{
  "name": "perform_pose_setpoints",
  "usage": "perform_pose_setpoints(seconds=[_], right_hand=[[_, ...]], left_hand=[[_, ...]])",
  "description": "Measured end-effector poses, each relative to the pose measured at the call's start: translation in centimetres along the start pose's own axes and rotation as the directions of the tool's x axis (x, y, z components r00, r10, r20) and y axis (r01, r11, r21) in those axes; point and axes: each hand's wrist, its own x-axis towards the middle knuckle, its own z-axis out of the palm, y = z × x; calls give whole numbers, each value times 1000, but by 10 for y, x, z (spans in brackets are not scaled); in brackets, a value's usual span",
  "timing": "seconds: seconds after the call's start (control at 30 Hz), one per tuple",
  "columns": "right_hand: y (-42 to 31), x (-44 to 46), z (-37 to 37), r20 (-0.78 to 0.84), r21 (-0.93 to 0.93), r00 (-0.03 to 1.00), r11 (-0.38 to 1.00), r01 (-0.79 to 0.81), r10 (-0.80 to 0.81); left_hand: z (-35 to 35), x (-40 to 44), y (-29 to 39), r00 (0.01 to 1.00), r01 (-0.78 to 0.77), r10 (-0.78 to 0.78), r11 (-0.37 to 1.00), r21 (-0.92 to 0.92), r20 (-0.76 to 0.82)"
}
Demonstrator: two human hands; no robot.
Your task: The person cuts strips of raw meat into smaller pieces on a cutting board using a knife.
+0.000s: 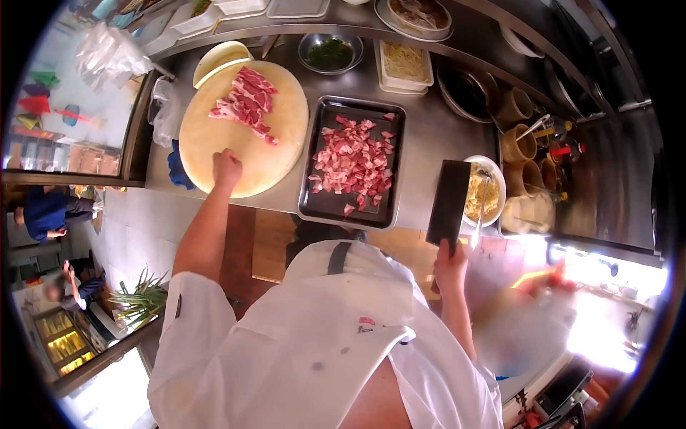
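Observation:
My right hand [450, 264] grips a cleaver [449, 204] by its handle, its broad dark blade upright beside a white bowl [502, 187] of pale yellow minced food. My left hand [227, 168] is closed in a fist over the near part of a round cutting board [275, 154], with nothing visible in it. Farther up the board lie slices of raw red meat [249, 104], apart from my hand. Between my hands a dark rectangular tray [309, 204] holds many small pieces of chopped raw meat [354, 161].
Behind the tray stand a metal bowl of chopped greens [330, 53] and a white container of sprouts [404, 64]. A dark pan [468, 89], several brown pots [519, 143] and bottles [568, 149] line the right side. A shelf [314, 25] crosses the back. Other people [50, 214] appear far left.

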Motion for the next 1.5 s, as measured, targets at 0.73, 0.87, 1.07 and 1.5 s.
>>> perform_pose_setpoints(seconds=[0.73,0.87,1.07,1.5], right_hand=[[-162,-39,158,100,25,995,1000,16,-19],[-219,-67,183,144,-8,984,994,-108,108],[-228,-62,207,223,-49,966,989,142,-127],[-285,-48,262,645,-244,726,837,490,-237]], left_hand=[[-52,171,-27,988,-58,-30,830,-555,-149],[-86,195,-22,938,92,18,950,-298,346],[-89,158,-60,897,-151,281,920,-361,341],[-126,201,4,848,-157,296,933,-324,440]])
